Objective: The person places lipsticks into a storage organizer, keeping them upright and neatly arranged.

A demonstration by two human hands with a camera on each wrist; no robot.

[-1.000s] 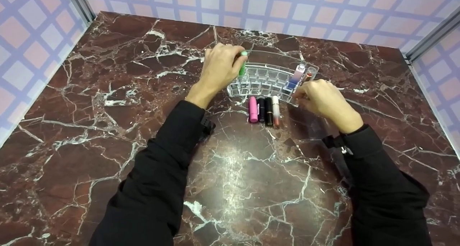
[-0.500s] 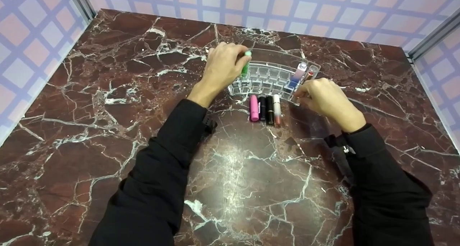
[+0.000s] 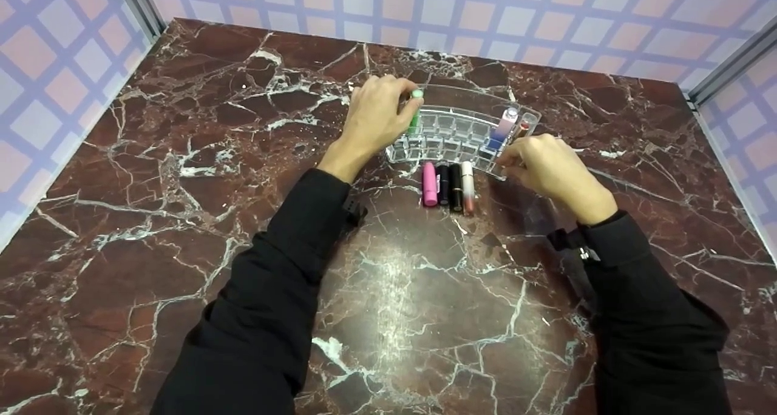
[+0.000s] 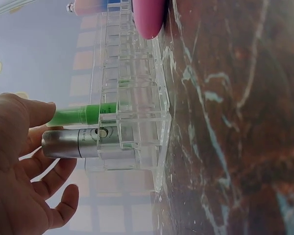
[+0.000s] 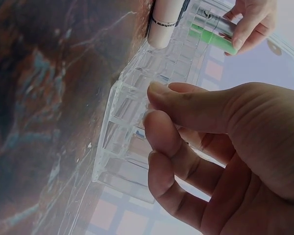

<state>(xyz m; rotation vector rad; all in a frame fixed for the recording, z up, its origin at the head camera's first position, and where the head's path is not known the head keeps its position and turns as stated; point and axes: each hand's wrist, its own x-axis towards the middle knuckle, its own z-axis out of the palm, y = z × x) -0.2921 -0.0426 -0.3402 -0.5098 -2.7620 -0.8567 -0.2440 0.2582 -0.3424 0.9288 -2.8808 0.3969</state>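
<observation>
A clear acrylic lipstick organizer (image 3: 446, 141), curved and divided into small compartments, stands toward the back of the table. At its left end my left hand (image 3: 375, 114) pinches the top of a green lip balm tube (image 4: 73, 116) between thumb and forefinger; the tube's lower end is within a compartment. Right beside it, below the pinching fingers in the left wrist view, stands a silver tube (image 4: 63, 143). My right hand (image 3: 549, 166), fingers curled, grips the organizer's right front corner; the fingertip contact is partly hidden. The right wrist view shows the thumb (image 5: 161, 95) at the clear edge.
In front of the organizer lie a pink tube (image 3: 430, 184), two black tubes (image 3: 456, 187) and a white-to-red tube (image 3: 467, 187). A pink-and-blue tube (image 3: 505, 124) and a red-tipped clear tube (image 3: 523, 125) stand in its right end. Patterned panels (image 3: 397, 8) border the marbled table (image 3: 388, 318).
</observation>
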